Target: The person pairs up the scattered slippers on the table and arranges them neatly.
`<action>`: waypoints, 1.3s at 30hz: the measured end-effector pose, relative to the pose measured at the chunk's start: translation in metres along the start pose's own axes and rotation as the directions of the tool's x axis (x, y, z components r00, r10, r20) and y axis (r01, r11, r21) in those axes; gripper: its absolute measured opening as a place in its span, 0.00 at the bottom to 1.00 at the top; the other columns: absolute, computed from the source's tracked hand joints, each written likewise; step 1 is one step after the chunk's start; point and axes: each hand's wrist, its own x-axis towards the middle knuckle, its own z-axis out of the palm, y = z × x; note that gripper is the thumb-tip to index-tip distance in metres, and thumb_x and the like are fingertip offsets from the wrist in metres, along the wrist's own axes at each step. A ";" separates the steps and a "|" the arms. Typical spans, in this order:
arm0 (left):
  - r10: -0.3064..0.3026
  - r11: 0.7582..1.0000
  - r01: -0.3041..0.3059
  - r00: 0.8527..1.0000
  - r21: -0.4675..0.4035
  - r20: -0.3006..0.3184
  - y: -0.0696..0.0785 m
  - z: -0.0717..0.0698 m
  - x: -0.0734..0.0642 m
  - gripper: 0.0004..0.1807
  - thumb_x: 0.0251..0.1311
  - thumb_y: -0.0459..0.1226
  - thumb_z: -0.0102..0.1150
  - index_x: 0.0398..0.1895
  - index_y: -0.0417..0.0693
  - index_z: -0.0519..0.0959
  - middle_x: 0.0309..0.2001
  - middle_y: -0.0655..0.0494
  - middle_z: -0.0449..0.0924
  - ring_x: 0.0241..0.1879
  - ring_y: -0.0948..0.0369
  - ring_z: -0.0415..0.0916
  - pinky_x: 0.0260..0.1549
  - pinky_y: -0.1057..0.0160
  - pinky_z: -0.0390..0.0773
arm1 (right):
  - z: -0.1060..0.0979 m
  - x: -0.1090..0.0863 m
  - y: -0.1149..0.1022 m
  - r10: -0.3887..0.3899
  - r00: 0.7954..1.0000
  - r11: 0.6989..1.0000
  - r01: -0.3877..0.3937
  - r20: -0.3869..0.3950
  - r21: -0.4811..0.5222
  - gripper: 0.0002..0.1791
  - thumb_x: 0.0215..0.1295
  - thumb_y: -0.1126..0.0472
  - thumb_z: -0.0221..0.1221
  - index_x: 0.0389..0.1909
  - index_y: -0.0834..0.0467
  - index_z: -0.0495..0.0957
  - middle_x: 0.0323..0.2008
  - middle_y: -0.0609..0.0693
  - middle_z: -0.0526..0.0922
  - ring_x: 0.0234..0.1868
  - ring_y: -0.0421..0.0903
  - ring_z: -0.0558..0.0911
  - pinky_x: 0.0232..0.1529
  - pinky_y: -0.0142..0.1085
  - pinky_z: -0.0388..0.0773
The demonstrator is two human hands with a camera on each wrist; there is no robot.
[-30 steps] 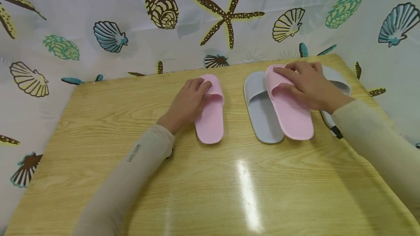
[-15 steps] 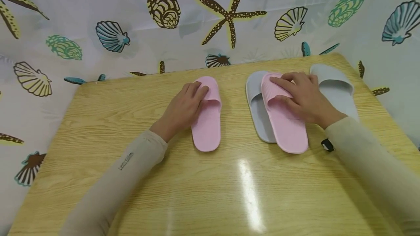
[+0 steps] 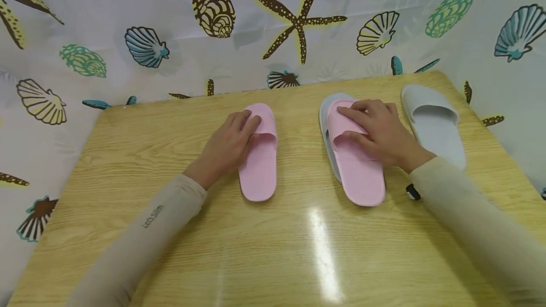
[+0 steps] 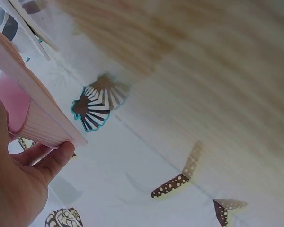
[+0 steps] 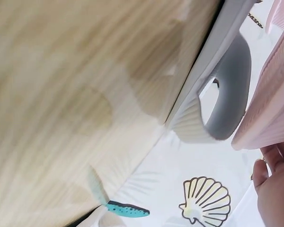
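Two pink slippers are held with their toes toward the back. My left hand (image 3: pixel 226 143) grips the strap of the left pink slipper (image 3: pixel 261 176), fingers over the strap and thumb at its opening. In the left wrist view a gap shows between that slipper's sole and the wooden table. My right hand (image 3: pixel 381 131) pinches the strap of the right pink slipper (image 3: pixel 362 181), which overlaps a grey slipper (image 3: pixel 324 116) and hides most of it. From the right wrist view, this pink slipper (image 5: pixel 270 101) hangs over the grey one's strap (image 5: pixel 234 87).
A second grey slipper (image 3: pixel 443 141) lies on the table (image 3: pixel 273 250) to the right, behind the right forearm. A black strap with a white patch (image 3: pixel 413 192) sits under the right wrist. Shell-printed cloth (image 3: pixel 179 8) closes off the back and right side.
Both hands have shifted left and toward me with the pink slippers. The right pink slipper now covers more of the left grey slipper, and the right grey slipper shows more fully.
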 end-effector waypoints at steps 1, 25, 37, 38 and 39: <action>-0.005 1.000 0.005 1.000 -0.001 -0.003 -0.002 0.000 -0.002 0.17 0.75 0.39 0.47 0.63 0.46 0.63 0.61 0.38 0.69 0.62 0.44 0.68 0.60 0.48 0.76 | 0.002 0.001 -0.002 -0.007 1.000 1.000 0.007 0.000 0.015 0.32 0.67 0.44 0.59 0.70 0.48 0.70 0.57 0.58 0.73 0.62 0.58 0.69 0.58 0.56 0.55; -0.070 0.993 0.074 0.997 -0.091 0.040 -0.023 -0.010 -0.026 0.18 0.73 0.39 0.50 0.62 0.50 0.64 0.62 0.37 0.68 0.64 0.41 0.66 0.64 0.44 0.71 | 0.028 0.029 -0.051 -0.023 0.999 0.999 0.022 0.027 0.031 0.34 0.67 0.40 0.59 0.71 0.45 0.67 0.58 0.55 0.72 0.63 0.54 0.69 0.59 0.53 0.57; -0.092 0.988 0.095 0.995 -0.123 0.028 -0.030 -0.015 -0.049 0.18 0.73 0.38 0.51 0.63 0.49 0.65 0.64 0.37 0.67 0.66 0.42 0.65 0.62 0.43 0.72 | 0.042 0.043 -0.077 -0.037 0.998 0.999 0.035 0.044 0.032 0.33 0.67 0.37 0.57 0.71 0.44 0.67 0.59 0.53 0.72 0.61 0.52 0.70 0.59 0.53 0.59; -0.091 0.988 0.093 0.996 -0.124 0.023 -0.030 -0.016 -0.049 0.19 0.73 0.38 0.52 0.63 0.48 0.65 0.64 0.36 0.67 0.65 0.42 0.65 0.63 0.43 0.72 | 0.042 0.045 -0.079 -0.038 0.998 0.999 0.037 0.047 0.030 0.33 0.68 0.37 0.56 0.70 0.44 0.67 0.59 0.53 0.72 0.61 0.52 0.70 0.59 0.53 0.60; -0.088 0.988 0.090 0.996 -0.123 0.020 -0.031 -0.017 -0.050 0.19 0.73 0.38 0.51 0.63 0.48 0.65 0.64 0.36 0.67 0.65 0.42 0.65 0.63 0.43 0.71 | 0.043 0.046 -0.082 -0.037 0.998 0.999 0.036 0.051 0.028 0.33 0.68 0.37 0.56 0.70 0.44 0.67 0.59 0.52 0.72 0.61 0.52 0.70 0.59 0.53 0.60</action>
